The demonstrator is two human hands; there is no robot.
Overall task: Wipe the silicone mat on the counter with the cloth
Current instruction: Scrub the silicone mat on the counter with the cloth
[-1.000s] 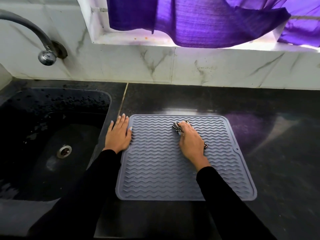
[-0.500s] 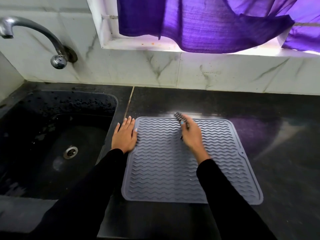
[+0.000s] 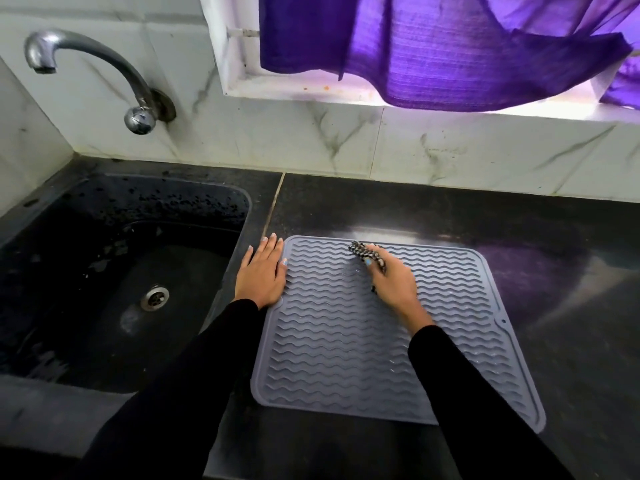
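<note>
Dark counter [image 3: 433,216] beside sink [image 3: 114,271]: mat [image 3: 346,341] lying flat. Left hand [image 3: 259,275] flat, fingers straight, pressing mat's left edge. Right hand [image 3: 391,282] fingers curled round cloth [image 3: 367,252], advanced from mid-mat to far edge; near half likely unwiped.

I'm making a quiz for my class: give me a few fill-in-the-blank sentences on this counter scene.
1. The right hand grips a checked ____ on the silicone mat.
2. The left hand rests flat at the mat's ____ edge.
3. The sink lies to the ____ of the mat.

Missing words: cloth; left; left
</note>
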